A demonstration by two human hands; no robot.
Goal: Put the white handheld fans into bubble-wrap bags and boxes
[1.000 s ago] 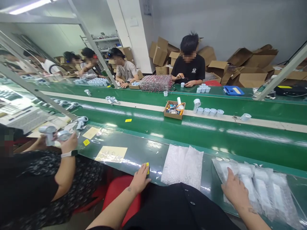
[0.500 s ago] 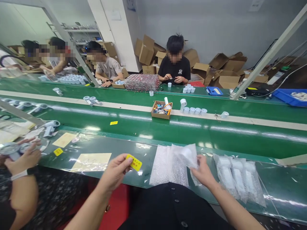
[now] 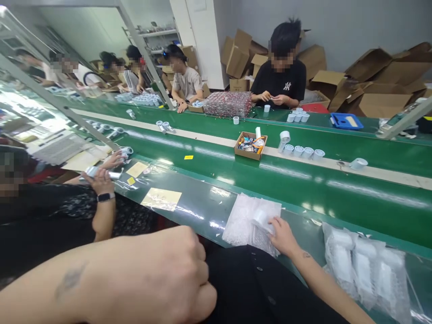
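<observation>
Left hand [image 3: 168,274]: big and close to the eye, fingers curled; cannot tell if it holds a thing.
Right hand [image 3: 282,236]: away from the other hand, fingers closed on the near end of a white piece [image 3: 261,218] in a clear bag.
White piece: on top of the flat bubble bags [image 3: 235,223].
Wrapped pieces [image 3: 364,263]: in a row, to the right.
Green belt [image 3: 216,168]: past the bags.
Box [image 3: 248,155]: full of little parts, on the pale strip [image 3: 205,136].
</observation>
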